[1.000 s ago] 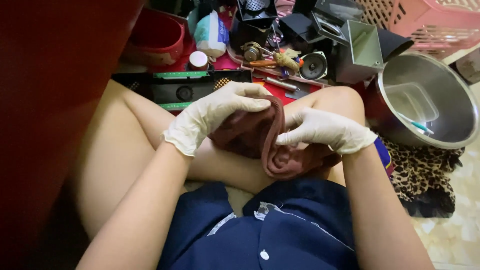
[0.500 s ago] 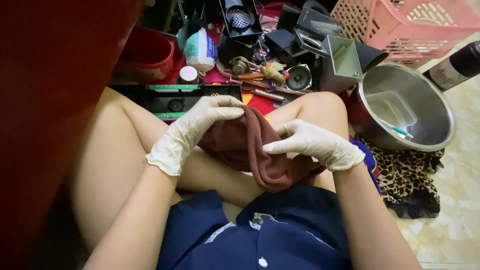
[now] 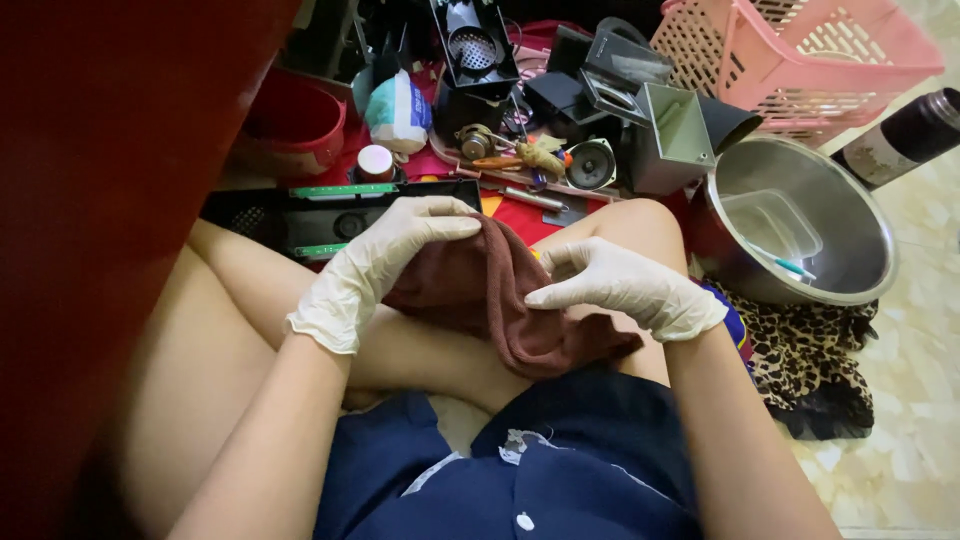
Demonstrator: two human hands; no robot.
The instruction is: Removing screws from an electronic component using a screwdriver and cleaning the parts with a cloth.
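Cluttered floor at twelve o'clock, steel bowl point(image 3: 800, 225) at two: your gloved left hand point(image 3: 385, 255) and right hand point(image 3: 620, 285) both pinch the brown cloth point(image 3: 495, 295).

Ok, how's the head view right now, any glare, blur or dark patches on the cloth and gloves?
Head view: sharp on both gloved hands, left hand and right hand, gripping the brown cloth; soft glare inside the steel bowl; the red surface at left is close, dark and blurred; slight wide-angle stretch at the edges.
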